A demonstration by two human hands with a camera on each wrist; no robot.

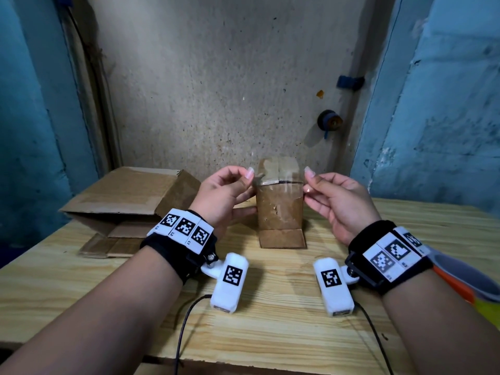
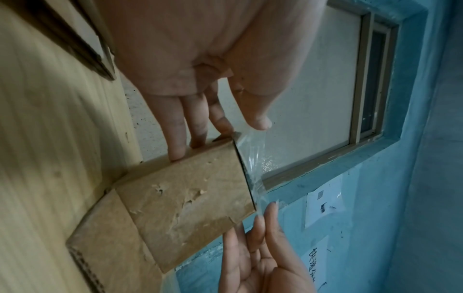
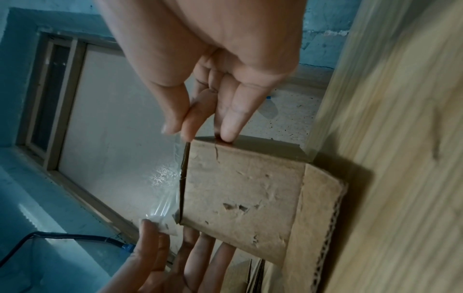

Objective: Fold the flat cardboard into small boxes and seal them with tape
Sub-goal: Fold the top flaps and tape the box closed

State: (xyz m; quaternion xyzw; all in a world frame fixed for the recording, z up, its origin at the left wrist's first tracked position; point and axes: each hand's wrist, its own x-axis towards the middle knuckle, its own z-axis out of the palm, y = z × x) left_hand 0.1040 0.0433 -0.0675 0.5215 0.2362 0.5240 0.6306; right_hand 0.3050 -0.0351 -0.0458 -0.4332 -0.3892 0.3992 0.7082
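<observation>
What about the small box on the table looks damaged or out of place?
The small box has torn, pitted patches on its front face, and its bottom flap splays out flat on the table instead of being folded shut.

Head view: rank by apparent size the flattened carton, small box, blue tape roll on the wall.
1. Flattened carton, largest, at the table's left.
2. Small box, standing upright between the hands.
3. Blue tape roll, smallest; it hangs farther back, so it partly looks small from distance.
</observation>
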